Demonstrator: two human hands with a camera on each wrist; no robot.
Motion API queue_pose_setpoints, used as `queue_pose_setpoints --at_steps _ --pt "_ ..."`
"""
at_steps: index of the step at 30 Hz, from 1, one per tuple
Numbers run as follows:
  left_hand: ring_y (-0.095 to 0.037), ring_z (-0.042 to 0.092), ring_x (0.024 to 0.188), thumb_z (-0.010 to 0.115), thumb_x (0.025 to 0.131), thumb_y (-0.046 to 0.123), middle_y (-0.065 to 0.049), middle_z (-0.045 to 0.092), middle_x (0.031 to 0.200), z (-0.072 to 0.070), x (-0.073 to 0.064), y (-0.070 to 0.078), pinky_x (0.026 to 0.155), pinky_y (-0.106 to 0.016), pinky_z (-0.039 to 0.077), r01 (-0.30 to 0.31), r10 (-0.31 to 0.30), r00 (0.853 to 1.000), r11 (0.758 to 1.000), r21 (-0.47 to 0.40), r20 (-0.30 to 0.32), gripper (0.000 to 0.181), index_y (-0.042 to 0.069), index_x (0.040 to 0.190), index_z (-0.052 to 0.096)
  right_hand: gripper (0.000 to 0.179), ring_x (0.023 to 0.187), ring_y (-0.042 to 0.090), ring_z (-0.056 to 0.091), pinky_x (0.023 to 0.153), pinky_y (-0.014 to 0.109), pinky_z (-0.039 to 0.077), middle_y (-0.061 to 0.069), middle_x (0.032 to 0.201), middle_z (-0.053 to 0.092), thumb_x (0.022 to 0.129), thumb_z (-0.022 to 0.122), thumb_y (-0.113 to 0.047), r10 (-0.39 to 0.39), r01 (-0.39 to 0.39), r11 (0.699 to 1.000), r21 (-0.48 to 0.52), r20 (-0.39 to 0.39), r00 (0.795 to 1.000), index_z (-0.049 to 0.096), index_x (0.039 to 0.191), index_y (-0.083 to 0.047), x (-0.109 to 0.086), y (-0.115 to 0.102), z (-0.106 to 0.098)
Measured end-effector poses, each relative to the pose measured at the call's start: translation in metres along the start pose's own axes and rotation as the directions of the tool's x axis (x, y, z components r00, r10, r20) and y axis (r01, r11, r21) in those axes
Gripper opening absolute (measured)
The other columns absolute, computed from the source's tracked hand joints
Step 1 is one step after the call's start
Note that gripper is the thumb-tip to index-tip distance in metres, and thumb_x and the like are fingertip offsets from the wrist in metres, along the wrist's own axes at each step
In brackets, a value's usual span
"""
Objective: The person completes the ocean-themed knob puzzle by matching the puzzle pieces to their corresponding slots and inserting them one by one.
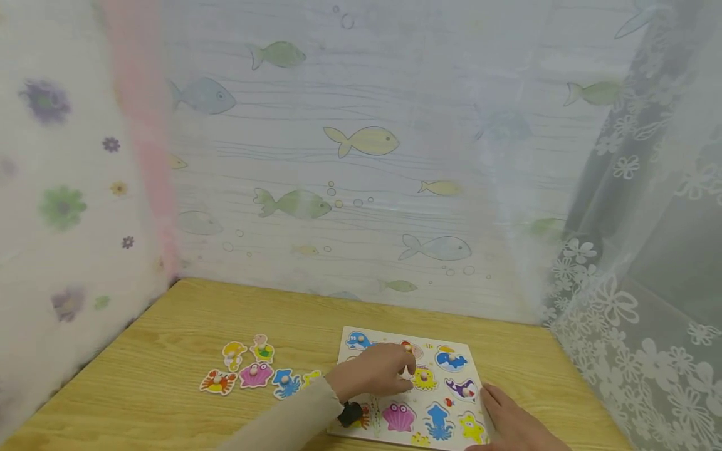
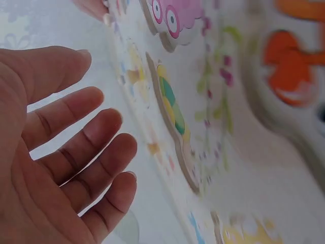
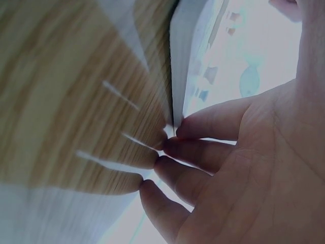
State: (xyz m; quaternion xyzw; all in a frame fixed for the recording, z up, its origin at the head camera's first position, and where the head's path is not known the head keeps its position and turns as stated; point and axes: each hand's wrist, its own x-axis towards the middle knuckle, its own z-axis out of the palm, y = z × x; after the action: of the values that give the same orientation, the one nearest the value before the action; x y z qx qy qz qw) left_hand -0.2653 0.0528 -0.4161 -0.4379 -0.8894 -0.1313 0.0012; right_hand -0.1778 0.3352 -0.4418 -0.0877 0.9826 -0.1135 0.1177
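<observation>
My left hand (image 1: 375, 369) hovers over a white wooden peg puzzle board (image 1: 422, 406), close to a yellow octopus piece (image 1: 425, 378). In the left wrist view its fingers are spread and loosely bent, holding nothing. Against the board's right edge rests my right hand (image 1: 516, 421); the right wrist view shows its fingertips touching the edge and the tabletop. Knobbed pieces sit in the board: a dolphin (image 1: 356, 340), a blue whale (image 1: 451, 359) and a purple orca (image 1: 461, 389). Pink shell (image 1: 398, 418), blue squid (image 1: 438, 423) and starfish (image 1: 472, 428) pictures show without knobs. My left arm hides part of the board.
Loose knobbed pieces lie on the wooden table (image 1: 141, 351) left of the board: a seahorse (image 1: 234, 354), turtle (image 1: 262, 349), crab (image 1: 217, 382), pink shell piece (image 1: 256, 374), blue squid piece (image 1: 287, 384) and a partly covered yellow piece (image 1: 312, 377). Fish-printed curtain (image 1: 361, 188) hangs behind.
</observation>
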Motion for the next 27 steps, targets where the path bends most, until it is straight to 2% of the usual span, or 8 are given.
queue_pose_setpoints --at_steps 6,13,19,27 --pt "-0.001 0.049 0.072 0.066 0.089 0.033 0.008 0.057 0.087 -0.007 -0.031 -0.018 0.063 -0.020 0.042 0.017 -0.017 0.998 1.000 0.008 -0.054 0.018 0.021 0.102 0.068 0.109 0.129 0.043 0.037 0.091 0.054 0.042 0.027 0.145 0.031 0.074 0.068 -0.065 -0.039 0.039 0.999 0.010 0.004 0.999 0.031 0.142 0.011 0.001 0.002 -0.001" --pt "-0.005 0.053 0.076 0.068 0.088 0.033 0.006 0.058 0.089 -0.014 -0.062 -0.047 0.067 -0.024 0.045 0.055 -0.050 0.992 0.998 0.037 -0.118 0.019 0.019 0.101 0.067 0.110 0.130 0.044 0.035 0.093 0.057 0.040 0.027 0.146 0.029 0.073 0.068 -0.064 -0.025 0.024 0.999 0.040 0.025 0.999 0.030 0.143 0.012 0.001 0.000 -0.003" --pt "-0.006 0.051 0.072 0.069 0.086 0.030 0.004 0.058 0.087 -0.019 -0.082 -0.061 0.065 -0.026 0.045 0.087 -0.080 0.988 0.995 0.044 -0.135 0.019 0.016 0.099 0.068 0.110 0.131 0.045 0.033 0.094 0.057 0.039 0.028 0.147 0.028 0.074 0.069 -0.062 -0.023 0.021 0.999 0.050 0.030 0.999 0.029 0.142 0.013 -0.003 -0.001 -0.003" --pt "-0.006 0.046 0.068 0.067 0.086 0.027 0.005 0.057 0.086 -0.025 -0.105 -0.076 0.063 -0.028 0.044 0.151 -0.134 0.973 0.985 0.080 -0.186 0.019 0.015 0.100 0.068 0.113 0.131 0.045 0.034 0.095 0.058 0.038 0.027 0.147 0.028 0.072 0.069 -0.065 0.008 -0.009 0.998 0.060 0.029 1.000 0.028 0.143 0.012 -0.004 -0.001 -0.002"
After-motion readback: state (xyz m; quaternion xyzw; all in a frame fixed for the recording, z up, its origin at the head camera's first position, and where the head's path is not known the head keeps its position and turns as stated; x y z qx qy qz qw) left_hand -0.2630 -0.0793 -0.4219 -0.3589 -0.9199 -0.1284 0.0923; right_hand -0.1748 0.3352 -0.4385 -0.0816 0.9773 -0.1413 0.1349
